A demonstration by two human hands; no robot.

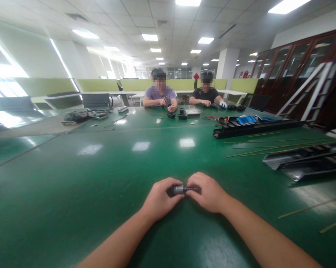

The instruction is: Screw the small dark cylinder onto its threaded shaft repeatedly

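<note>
My left hand and my right hand meet over the green table, close to its near edge. Between them they pinch a small dark metal part: a short grey cylinder on the left-hand side with a thin black rod running toward the right hand. Both hands have their fingers curled around its ends. Most of the part is hidden by my fingers.
Two people sit across the table, handling small black parts. Long black metal rails and another pair lie at the right, with thin brass rods scattered beside them. Tools and cables sit far left.
</note>
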